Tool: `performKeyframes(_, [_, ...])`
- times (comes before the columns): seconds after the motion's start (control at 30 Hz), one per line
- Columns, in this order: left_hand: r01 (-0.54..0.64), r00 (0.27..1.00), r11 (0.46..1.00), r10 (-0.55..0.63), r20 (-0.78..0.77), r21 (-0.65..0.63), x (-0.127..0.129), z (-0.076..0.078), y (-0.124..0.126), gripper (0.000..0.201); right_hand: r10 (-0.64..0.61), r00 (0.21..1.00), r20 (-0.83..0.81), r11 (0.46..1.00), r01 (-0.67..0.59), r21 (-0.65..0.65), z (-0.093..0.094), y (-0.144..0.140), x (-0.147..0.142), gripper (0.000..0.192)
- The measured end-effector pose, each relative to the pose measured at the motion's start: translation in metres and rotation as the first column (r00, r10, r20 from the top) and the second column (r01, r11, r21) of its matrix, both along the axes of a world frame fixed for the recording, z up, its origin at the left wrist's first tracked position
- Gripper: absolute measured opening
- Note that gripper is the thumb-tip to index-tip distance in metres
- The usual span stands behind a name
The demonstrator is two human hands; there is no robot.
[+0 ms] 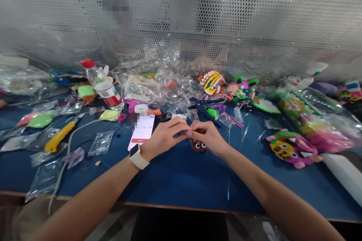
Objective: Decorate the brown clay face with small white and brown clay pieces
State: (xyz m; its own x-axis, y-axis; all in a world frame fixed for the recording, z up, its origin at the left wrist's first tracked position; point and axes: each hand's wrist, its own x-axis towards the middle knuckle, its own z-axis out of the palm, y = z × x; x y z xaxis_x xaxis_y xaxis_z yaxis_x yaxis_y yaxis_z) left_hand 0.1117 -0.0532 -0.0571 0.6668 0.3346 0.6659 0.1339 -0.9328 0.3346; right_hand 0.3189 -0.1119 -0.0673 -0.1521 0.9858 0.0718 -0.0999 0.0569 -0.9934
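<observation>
My left hand (169,134), with a watch (138,156) on its wrist, and my right hand (208,135) meet fingertip to fingertip over the blue table. Both hands are pinched closed; whatever lies between the fingertips is too small or hidden to name. Just under my right hand sits a brown clay piece (198,149) with two white googly eyes, partly covered by the fingers. A lit phone (143,130) lies flat beside my left hand, with part of it behind that hand. Dark-handled scissors or pliers (204,110) rest beyond my right hand.
A red-capped bottle (105,87) stands back left. A yellow utility knife (60,138), a white cable (65,158) and plastic bags (101,143) lie left. Clay figures, including a striped fish (212,82) and a colourful mask (292,148), sit at the back and right. A perforated metal panel (181,15) rises behind.
</observation>
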Motion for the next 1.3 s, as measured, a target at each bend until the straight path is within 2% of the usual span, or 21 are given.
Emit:
performKeyframes(0.17, [-0.015, 1.0, 0.999, 0.016, -0.007, 0.032, -0.004, -0.002, -0.002, 0.014, 0.001, 1.0, -0.026, 1.0, -0.001, -0.026, 0.001, -0.002, -0.003, 0.035])
performKeyframes(0.33, [-0.085, 0.996, 0.993, 0.085, 0.008, 0.079, -0.006, -0.004, -0.005, 0.016, 0.019, 0.997, -0.076, 0.993, -0.028, -0.118, 0.001, -0.003, -0.009, 0.042])
performKeyframes(0.47, [-0.113, 0.994, 0.991, 0.113, 0.008, 0.078, -0.006, -0.002, -0.006, 0.018, -0.02, 0.998, -0.059, 0.997, 0.015, -0.077, 0.0, -0.002, -0.009, 0.041])
performKeyframes(0.63, [-0.071, 0.997, 0.995, 0.069, 0.031, 0.071, -0.004, -0.001, -0.006, 0.015, 0.024, 0.999, -0.031, 0.997, -0.026, -0.072, 0.004, -0.004, -0.007, 0.042])
performKeyframes(0.93, [-0.088, 0.996, 0.99, 0.089, 0.002, 0.112, -0.002, -0.002, -0.008, 0.014, 0.017, 0.999, -0.042, 0.998, -0.019, -0.062, 0.004, -0.006, -0.008, 0.04])
performKeyframes(1.0, [-0.075, 0.996, 0.989, 0.08, -0.033, 0.129, -0.005, 0.004, -0.007, 0.014, -0.026, 1.0, -0.016, 0.999, 0.025, -0.023, 0.002, -0.006, -0.009, 0.039])
performKeyframes(1.07, [-0.096, 0.987, 0.982, 0.116, -0.114, 0.162, -0.012, 0.014, -0.005, 0.019, -0.126, 0.992, 0.027, 0.991, 0.125, 0.041, 0.0, -0.005, -0.009, 0.038])
performKeyframes(1.1, [-0.163, 0.965, 0.974, 0.19, -0.178, 0.159, -0.016, 0.02, -0.004, 0.025, -0.185, 0.982, 0.044, 0.98, 0.181, 0.076, -0.001, -0.004, -0.008, 0.037])
performKeyframes(1.13, [-0.284, 0.924, 0.948, 0.311, -0.224, 0.147, -0.021, 0.027, -0.002, 0.026, -0.234, 0.97, 0.059, 0.968, 0.227, 0.112, -0.001, -0.004, -0.007, 0.036])
performKeyframes(1.17, [-0.442, 0.846, 0.89, 0.456, -0.276, 0.114, -0.027, 0.033, 0.0, 0.025, -0.272, 0.96, 0.072, 0.955, 0.26, 0.144, -0.002, -0.003, -0.006, 0.035])
performKeyframes(1.2, [-0.604, 0.724, 0.789, 0.601, -0.337, 0.109, -0.033, 0.038, 0.002, 0.027, -0.294, 0.952, 0.084, 0.946, 0.278, 0.165, -0.002, -0.003, -0.005, 0.035])
performKeyframes(1.23, [-0.72, 0.583, 0.681, 0.697, -0.417, 0.132, -0.039, 0.041, 0.005, 0.03, -0.303, 0.948, 0.093, 0.943, 0.284, 0.175, -0.002, -0.003, -0.005, 0.035])
performKeyframes(1.3, [-0.825, 0.353, 0.535, 0.741, -0.571, 0.183, -0.05, 0.043, 0.01, 0.04, -0.295, 0.951, 0.094, 0.945, 0.276, 0.176, -0.001, -0.004, -0.005, 0.035])
